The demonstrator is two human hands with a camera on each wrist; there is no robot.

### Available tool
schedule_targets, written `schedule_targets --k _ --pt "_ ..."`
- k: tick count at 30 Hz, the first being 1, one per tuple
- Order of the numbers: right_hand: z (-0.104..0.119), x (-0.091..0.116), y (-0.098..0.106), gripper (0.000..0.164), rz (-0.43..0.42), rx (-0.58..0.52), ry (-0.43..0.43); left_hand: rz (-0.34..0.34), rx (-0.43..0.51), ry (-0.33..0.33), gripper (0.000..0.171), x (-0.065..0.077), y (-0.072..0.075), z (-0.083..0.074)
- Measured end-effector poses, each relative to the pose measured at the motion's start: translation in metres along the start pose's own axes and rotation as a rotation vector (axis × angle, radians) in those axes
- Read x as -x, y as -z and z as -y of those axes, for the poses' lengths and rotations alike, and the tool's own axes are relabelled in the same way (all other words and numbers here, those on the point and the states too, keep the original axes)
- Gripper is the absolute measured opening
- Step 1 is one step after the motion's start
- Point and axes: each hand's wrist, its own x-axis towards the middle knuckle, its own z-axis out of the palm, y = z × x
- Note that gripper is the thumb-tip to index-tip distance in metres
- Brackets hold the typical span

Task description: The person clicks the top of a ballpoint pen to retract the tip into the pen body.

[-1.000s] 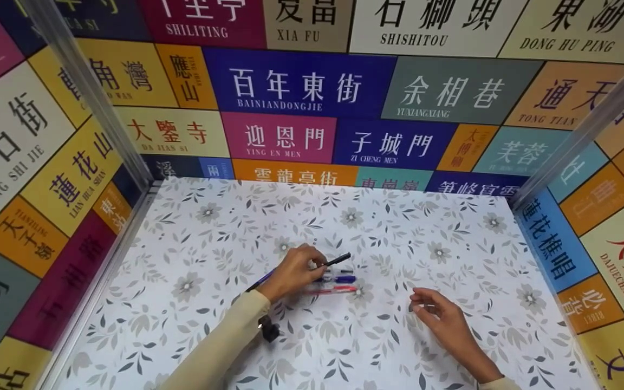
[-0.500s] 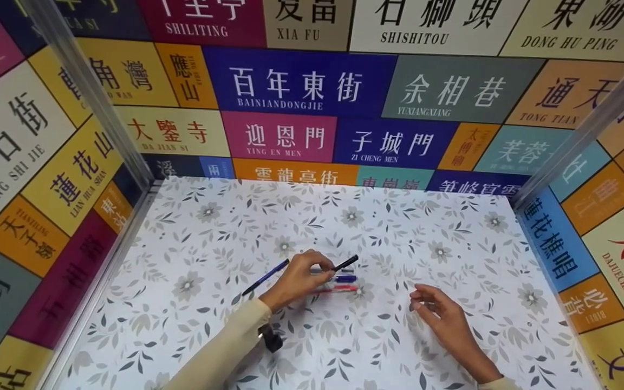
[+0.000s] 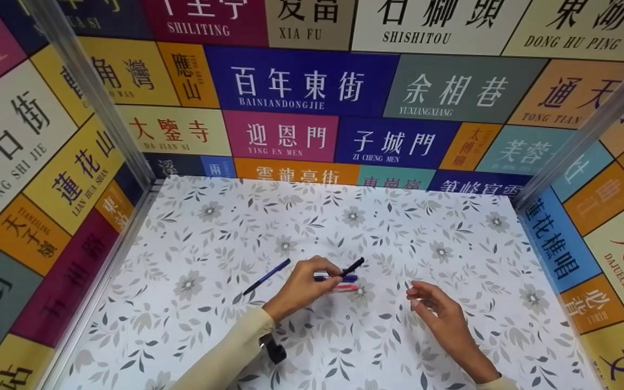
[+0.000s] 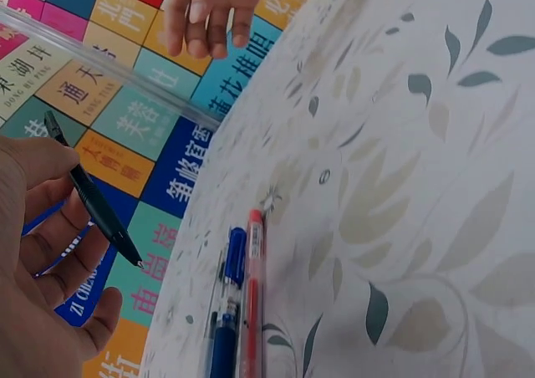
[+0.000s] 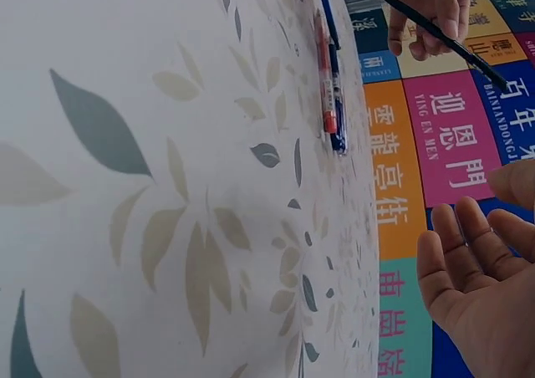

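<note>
My left hand (image 3: pixel 311 281) pinches a slim black pen (image 3: pixel 353 266) between thumb and fingers, lifted over the cloth. In the left wrist view, that black pen (image 4: pixel 94 196) slants, its pointed tip toward the lower right. Beneath this hand lie a blue-capped pen (image 4: pixel 224 332) and a red pen (image 4: pixel 252 294) side by side, with another clear pen partly hidden beside them. A dark blue pen (image 3: pixel 266 276) rests alone at an angle, left of the hand. My right hand (image 3: pixel 444 319) hovers at the right with relaxed, slightly bent fingers and nothing in it.
The table wears a white cloth (image 3: pixel 193 336) printed with grey flowers and leaves. Panels with coloured street-name signs (image 3: pixel 301 81) enclose it at the back and both sides. A small black device (image 3: pixel 274 349) is strapped to my left wrist.
My left hand has shifted to the right, carrying the black pen along. The dark blue pen on the left, partly covered before, now shows in full. My right hand has barely moved.
</note>
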Motion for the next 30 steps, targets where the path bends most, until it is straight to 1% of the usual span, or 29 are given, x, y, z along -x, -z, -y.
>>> schedule_targets --k 7,10,15,20,24,28,30 --pt "0.010 -0.003 -0.004 0.039 -0.005 -0.005 0.008 0.000 0.035 0.003 0.008 0.005 -0.006 -0.012" --pt "0.013 -0.004 -0.006 0.039 -0.002 -0.016 0.012 -0.012 0.062 0.017 0.008 0.007 -0.008 -0.016" --pt "0.020 -0.006 -0.007 0.040 0.012 0.001 0.020 -0.035 0.113 0.054 0.009 0.009 -0.012 -0.019" --pt "0.029 -0.008 -0.009 0.039 0.030 0.007 0.025 -0.033 0.132 0.067 0.007 0.010 -0.015 -0.024" --pt "0.034 -0.009 -0.011 0.041 0.040 0.000 0.062 -0.027 0.143 0.067 0.008 0.011 -0.017 -0.027" --pt "0.038 -0.010 -0.013 0.043 0.047 -0.002 0.116 -0.033 0.166 0.050 0.015 0.011 -0.020 -0.031" --pt "0.041 -0.011 -0.014 0.044 0.054 -0.002 0.131 -0.038 0.183 0.042 0.013 0.010 -0.022 -0.033"
